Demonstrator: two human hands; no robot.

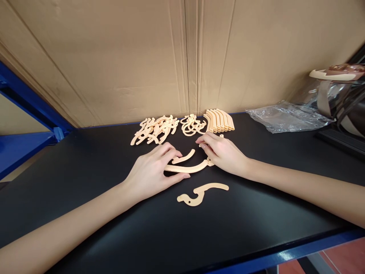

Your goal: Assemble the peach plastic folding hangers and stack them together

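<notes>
My left hand (155, 169) and my right hand (222, 152) grip the two ends of a long curved cream plastic piece (191, 168) lying on the black table top (85, 182). Both hands have their fingers curled onto it. A shorter curved piece (184, 157) lies between the hands, touching my left fingers. A hook-shaped flat piece (201, 193) rests just in front of them. Behind the hands sit three groups of the same cream parts: a loose pile (155, 129), a cluster of ring-shaped parts (193, 125), and a neat row of curved strips (220, 120).
A cardboard wall (182, 57) stands behind the table. Crumpled clear plastic bag (285, 116) lies at the back right, beside a stack of face-shield-like items (339, 87). Blue metal frame (31, 114) runs along the left, and a blue edge borders the table's front (285, 255).
</notes>
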